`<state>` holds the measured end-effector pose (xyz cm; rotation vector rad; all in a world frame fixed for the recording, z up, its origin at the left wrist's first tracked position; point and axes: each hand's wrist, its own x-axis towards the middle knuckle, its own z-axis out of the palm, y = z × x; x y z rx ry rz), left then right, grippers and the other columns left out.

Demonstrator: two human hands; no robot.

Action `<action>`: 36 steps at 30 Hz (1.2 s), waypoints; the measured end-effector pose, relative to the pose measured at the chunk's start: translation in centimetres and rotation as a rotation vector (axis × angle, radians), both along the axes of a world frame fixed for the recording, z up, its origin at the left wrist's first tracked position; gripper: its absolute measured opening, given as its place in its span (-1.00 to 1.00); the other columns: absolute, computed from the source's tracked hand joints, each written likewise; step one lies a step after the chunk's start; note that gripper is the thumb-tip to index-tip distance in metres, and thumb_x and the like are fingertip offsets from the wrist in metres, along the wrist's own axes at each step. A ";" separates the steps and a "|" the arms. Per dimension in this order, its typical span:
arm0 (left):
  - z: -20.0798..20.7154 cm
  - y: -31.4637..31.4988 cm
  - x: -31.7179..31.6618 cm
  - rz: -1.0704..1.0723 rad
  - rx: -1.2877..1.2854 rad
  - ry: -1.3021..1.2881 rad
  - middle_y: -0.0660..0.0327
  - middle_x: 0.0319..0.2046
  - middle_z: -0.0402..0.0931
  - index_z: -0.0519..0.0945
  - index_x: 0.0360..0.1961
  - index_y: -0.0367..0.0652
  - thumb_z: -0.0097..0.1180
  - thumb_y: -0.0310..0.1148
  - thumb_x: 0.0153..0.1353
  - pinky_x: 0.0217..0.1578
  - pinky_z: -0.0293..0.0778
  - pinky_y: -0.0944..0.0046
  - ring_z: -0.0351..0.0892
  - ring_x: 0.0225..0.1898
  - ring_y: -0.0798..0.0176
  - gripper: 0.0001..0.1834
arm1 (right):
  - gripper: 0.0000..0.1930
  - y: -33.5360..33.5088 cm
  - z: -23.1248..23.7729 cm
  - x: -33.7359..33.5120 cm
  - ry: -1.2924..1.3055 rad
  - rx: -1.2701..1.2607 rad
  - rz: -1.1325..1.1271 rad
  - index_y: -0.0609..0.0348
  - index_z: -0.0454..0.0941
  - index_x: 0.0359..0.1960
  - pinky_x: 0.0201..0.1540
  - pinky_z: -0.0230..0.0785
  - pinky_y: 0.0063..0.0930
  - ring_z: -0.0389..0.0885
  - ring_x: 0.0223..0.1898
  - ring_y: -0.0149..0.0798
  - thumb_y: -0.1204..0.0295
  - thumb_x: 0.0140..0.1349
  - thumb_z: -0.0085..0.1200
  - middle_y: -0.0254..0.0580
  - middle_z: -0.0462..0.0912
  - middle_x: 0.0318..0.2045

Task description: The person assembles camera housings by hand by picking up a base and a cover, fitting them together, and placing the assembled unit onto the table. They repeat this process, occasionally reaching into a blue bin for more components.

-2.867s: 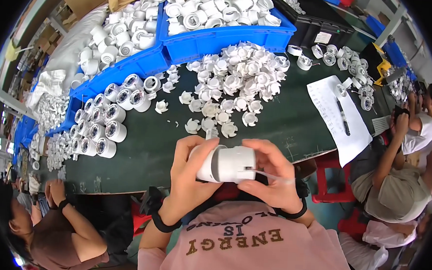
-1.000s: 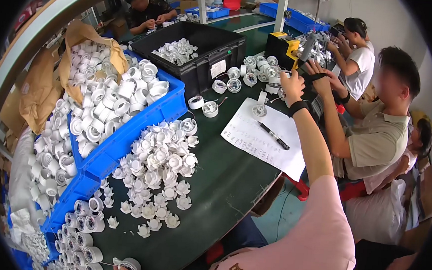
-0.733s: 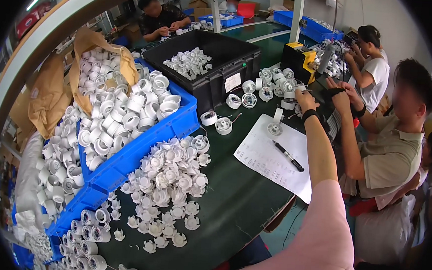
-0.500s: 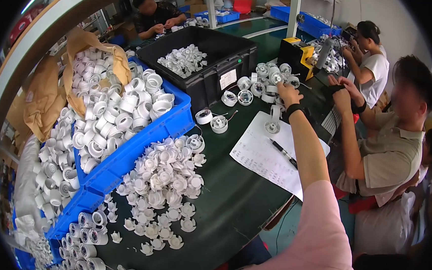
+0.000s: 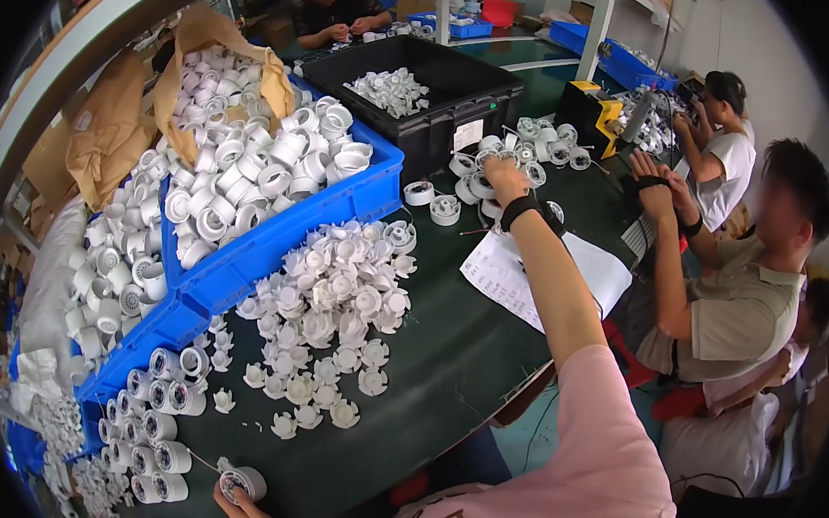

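My left hand (image 5: 245,515), at the lower edge, is closed round a white round housing (image 5: 244,484) with a circuit board and a wire. Several similar housings (image 5: 173,456) stand in rows just left of it. My right hand (image 5: 507,181), arm stretched forward, reaches into a cluster of white round housings (image 5: 542,141) in front of the black crate. Its fingers are curled down among the pieces; their tips and anything between them are hidden. Two more housings (image 5: 445,211) lie left of that hand. Below my right forearm is a written paper sheet (image 5: 503,282), partly covered.
A pile of white petal-shaped parts (image 5: 336,302) covers the table's middle. Blue bins (image 5: 381,181) full of white rings line the left. Behind stands a black crate (image 5: 491,97) holding small white parts. A co-worker (image 5: 740,298) sits close at right; other people work farther back.
My right hand has moved left and pulled back slightly within the housing cluster. My left hand has come into view at the lower edge with a housing. The view has shifted.
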<state>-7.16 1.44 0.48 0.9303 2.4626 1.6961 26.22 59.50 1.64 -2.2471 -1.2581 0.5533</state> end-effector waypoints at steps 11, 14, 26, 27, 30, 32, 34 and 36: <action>-2.5 -1.6 -1.8 0.000 0.033 -0.056 -0.01 -0.03 0.43 0.35 0.09 -0.38 -0.21 -0.21 0.42 0.06 0.30 0.21 0.42 -0.02 0.14 -0.57 | -0.32 -12.0 7.6 3.9 -0.432 0.373 0.434 0.24 0.45 0.10 0.14 0.33 -0.19 0.53 0.06 0.06 0.03 -0.01 0.16 0.20 0.58 -0.06; -2.2 -1.5 -1.7 0.004 0.071 -0.069 -0.05 -0.06 0.43 0.36 0.05 -0.43 -0.19 -0.25 0.40 0.03 0.31 0.19 0.42 -0.05 0.10 -0.59 | -0.24 -13.2 5.9 8.3 -0.160 0.050 0.456 0.19 0.47 0.11 -0.30 0.54 -0.36 0.65 -0.23 -0.20 0.06 -0.17 0.34 0.06 0.61 -0.15; -3.1 -1.9 -2.2 -0.036 0.038 0.004 0.04 -0.08 0.47 0.39 0.06 -0.38 -0.12 -0.26 0.40 -0.01 0.34 0.27 0.44 -0.08 0.20 -0.61 | -0.16 -14.1 0.7 5.4 -0.639 0.163 0.604 -0.20 0.37 0.22 0.09 0.33 -0.11 0.46 0.07 0.03 -0.04 -0.23 0.33 0.02 0.58 -0.09; -3.2 -1.9 -2.2 -0.031 0.037 0.002 0.04 -0.08 0.47 0.39 0.06 -0.38 -0.12 -0.26 0.40 -0.01 0.34 0.27 0.44 -0.08 0.20 -0.61 | -0.16 -14.4 0.9 4.8 -0.640 0.163 0.609 -0.20 0.37 0.22 0.09 0.33 -0.11 0.46 0.07 0.03 -0.04 -0.23 0.33 0.02 0.58 -0.09; -3.2 -2.0 -2.1 0.012 0.006 0.055 0.05 -0.10 0.48 0.41 0.03 -0.38 -0.11 -0.26 0.39 -0.02 0.35 0.28 0.45 -0.10 0.22 -0.63 | -0.28 -14.3 0.8 3.1 -0.758 0.323 0.578 -0.09 0.51 0.04 -0.01 0.20 0.04 0.44 0.03 0.00 -0.06 -0.23 0.35 -0.04 0.58 -0.11; -3.5 -2.0 -2.1 -0.002 0.014 0.076 0.06 -0.12 0.48 0.42 0.01 -0.38 -0.11 -0.27 0.39 -0.03 0.35 0.29 0.44 -0.11 0.24 -0.64 | -0.28 -14.0 -0.1 3.5 -0.834 0.329 0.567 -0.08 0.50 0.05 -0.02 0.22 0.01 0.46 0.00 -0.03 -0.07 -0.21 0.34 -0.10 0.61 -0.14; -3.8 -2.1 -2.3 0.002 0.018 0.070 0.06 -0.13 0.49 0.42 0.01 -0.38 -0.11 -0.27 0.39 -0.03 0.35 0.29 0.44 -0.12 0.24 -0.64 | -0.32 -14.3 0.9 2.5 -0.963 0.410 0.559 -0.05 0.50 0.04 -0.05 0.24 -0.01 0.50 -0.04 -0.08 -0.03 -0.16 0.33 -0.22 0.64 -0.19; -3.7 -2.1 -2.4 -0.018 0.025 0.077 0.07 -0.15 0.49 0.43 -0.01 -0.37 -0.11 -0.27 0.39 -0.03 0.34 0.29 0.44 -0.13 0.25 -0.65 | -0.37 -15.4 3.5 2.5 -0.969 0.647 0.539 0.03 0.47 0.03 -0.09 0.24 0.05 0.52 -0.07 -0.10 0.07 -0.11 0.31 -0.20 0.62 -0.22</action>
